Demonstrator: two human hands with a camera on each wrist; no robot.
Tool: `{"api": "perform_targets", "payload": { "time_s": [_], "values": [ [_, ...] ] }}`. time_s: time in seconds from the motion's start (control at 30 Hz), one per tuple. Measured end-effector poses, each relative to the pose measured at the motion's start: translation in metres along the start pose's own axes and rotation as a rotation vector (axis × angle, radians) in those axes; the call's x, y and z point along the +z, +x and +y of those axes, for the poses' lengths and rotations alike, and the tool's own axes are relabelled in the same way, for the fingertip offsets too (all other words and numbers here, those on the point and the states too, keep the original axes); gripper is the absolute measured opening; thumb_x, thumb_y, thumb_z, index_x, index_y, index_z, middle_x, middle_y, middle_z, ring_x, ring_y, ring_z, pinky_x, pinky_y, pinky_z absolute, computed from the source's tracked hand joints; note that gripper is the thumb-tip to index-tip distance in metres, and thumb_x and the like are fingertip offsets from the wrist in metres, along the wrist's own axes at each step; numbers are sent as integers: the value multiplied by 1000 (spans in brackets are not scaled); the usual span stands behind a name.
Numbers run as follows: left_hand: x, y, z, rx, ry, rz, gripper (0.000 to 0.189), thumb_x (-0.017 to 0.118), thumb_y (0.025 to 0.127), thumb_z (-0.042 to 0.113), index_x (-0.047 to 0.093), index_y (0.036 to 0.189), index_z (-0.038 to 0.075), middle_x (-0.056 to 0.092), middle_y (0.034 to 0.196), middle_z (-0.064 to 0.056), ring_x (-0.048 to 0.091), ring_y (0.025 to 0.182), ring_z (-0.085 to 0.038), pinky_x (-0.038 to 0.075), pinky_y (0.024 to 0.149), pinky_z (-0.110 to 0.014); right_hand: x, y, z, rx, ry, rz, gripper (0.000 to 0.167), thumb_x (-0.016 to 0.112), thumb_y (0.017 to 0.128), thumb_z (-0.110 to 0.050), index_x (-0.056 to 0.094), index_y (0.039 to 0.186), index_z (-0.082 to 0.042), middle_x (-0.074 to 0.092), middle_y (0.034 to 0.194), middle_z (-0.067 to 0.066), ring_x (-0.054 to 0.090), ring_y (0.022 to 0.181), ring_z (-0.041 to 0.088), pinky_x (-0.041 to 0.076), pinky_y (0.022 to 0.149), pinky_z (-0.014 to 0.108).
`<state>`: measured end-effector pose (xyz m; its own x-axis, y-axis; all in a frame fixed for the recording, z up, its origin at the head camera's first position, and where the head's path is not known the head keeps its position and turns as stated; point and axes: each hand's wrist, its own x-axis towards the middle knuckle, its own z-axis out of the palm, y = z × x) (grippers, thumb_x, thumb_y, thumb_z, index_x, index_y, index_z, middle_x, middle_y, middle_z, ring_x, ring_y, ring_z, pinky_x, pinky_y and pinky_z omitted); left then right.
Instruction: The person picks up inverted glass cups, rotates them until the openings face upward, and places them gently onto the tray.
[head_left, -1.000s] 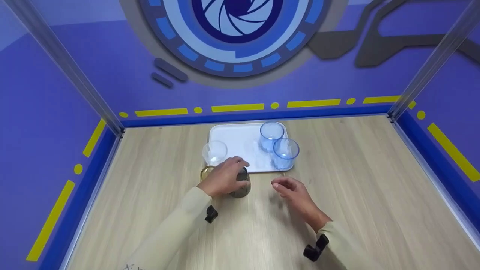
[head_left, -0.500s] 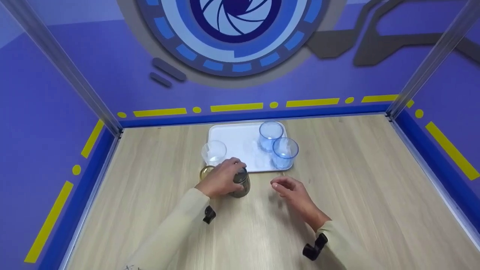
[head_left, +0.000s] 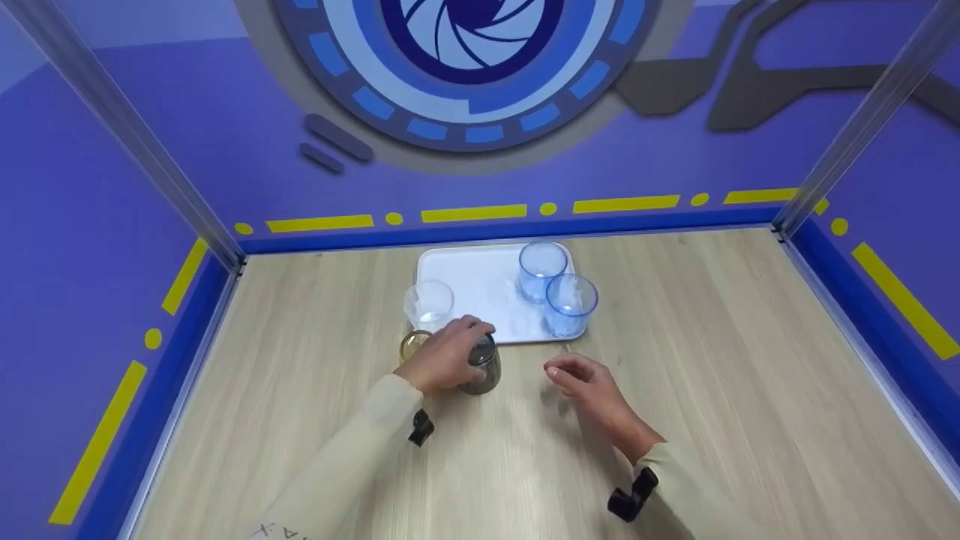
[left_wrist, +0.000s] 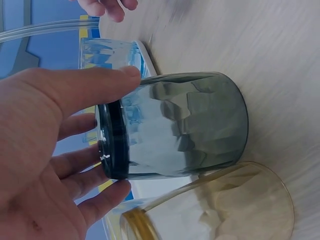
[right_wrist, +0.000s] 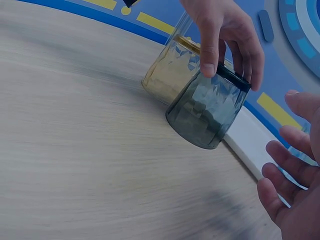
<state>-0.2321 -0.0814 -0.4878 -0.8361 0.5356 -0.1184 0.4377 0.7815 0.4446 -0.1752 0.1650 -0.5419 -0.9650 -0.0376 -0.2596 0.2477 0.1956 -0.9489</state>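
Note:
My left hand (head_left: 444, 356) holds a smoky grey tumbler (left_wrist: 200, 125) at its top, thumb on one side and fingers on the other. Thick dark base up, the tumbler stands upside down at the tray's front edge. Just left of it is an amber tumbler (right_wrist: 162, 77), also thick end up and partly hidden behind my left hand in the head view. My right hand (head_left: 592, 386) hovers to the right of the grey tumbler, fingers loosely curled with nothing in them; the right wrist view shows its fingers (right_wrist: 285, 167) spread apart.
Behind the hands lies a white tray (head_left: 480, 274). Two blue tumblers, one at the back (head_left: 543, 271) and one in front (head_left: 571, 306), stand at its right side. A clear tumbler (head_left: 429, 304) is at its left edge. Purple panels (head_left: 225, 150) enclose the wooden table (head_left: 720, 360).
My left hand's thumb and fingers have settled slightly lower around the top of the grey tumbler, showing more of it. The right hand and the other tumblers stay in place.

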Motion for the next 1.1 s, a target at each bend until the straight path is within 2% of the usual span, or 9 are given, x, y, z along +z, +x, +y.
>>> {"api": "perform_targets", "payload": {
  "time_s": [0.23, 0.47, 0.67, 0.8, 1.0, 1.1],
  "values": [
    [2, 4, -3, -18, -8, -18, 65, 75, 82, 18, 47, 141, 16, 52, 138, -5, 50, 126, -21, 46, 102, -41, -2, 1, 2, -5, -11, -10, 27, 64, 93, -31, 66, 112, -12, 65, 115, 6, 58, 104, 15, 50, 92, 37],
    [2, 5, -4, 0, -4, -20, 64, 75, 82, 18, 48, 140, 15, 53, 136, -6, 51, 124, -21, 46, 102, -41, -2, 1, 4, 4, 3, -8, 25, 63, 93, -29, 67, 111, -12, 66, 113, 4, 59, 105, 20, 50, 92, 39],
    [0, 5, -2, -11, 7, -29, 63, 75, 82, 18, 48, 140, 15, 53, 135, -6, 52, 123, -21, 46, 103, -40, -2, 0, 3, 16, 14, -6, 26, 64, 93, -29, 66, 111, -11, 65, 114, 5, 58, 105, 21, 49, 94, 40],
    [-1, 5, -1, 2, 24, -32, 62, 75, 83, 18, 49, 139, 14, 54, 134, -6, 52, 122, -21, 46, 102, -40, -2, 0, 3, 15, 18, -10, 26, 64, 93, -30, 66, 111, -11, 65, 114, 4, 58, 105, 20, 49, 95, 42],
    [-3, 4, 1, 30, 60, -37, 58, 74, 84, 16, 51, 137, 12, 56, 132, -7, 54, 121, -22, 49, 99, -40, -4, 0, 5, -12, 25, -17, 26, 65, 92, -28, 67, 111, -9, 65, 114, 6, 58, 102, 15, 50, 89, 34],
    [-4, 4, 2, 22, 64, -51, 59, 73, 84, 17, 50, 138, 13, 54, 134, -7, 53, 123, -22, 47, 101, -40, -3, 0, 5, -11, 31, -20, 27, 65, 92, -28, 66, 112, -8, 65, 114, 7, 57, 101, 14, 49, 90, 35]
  ]
}}
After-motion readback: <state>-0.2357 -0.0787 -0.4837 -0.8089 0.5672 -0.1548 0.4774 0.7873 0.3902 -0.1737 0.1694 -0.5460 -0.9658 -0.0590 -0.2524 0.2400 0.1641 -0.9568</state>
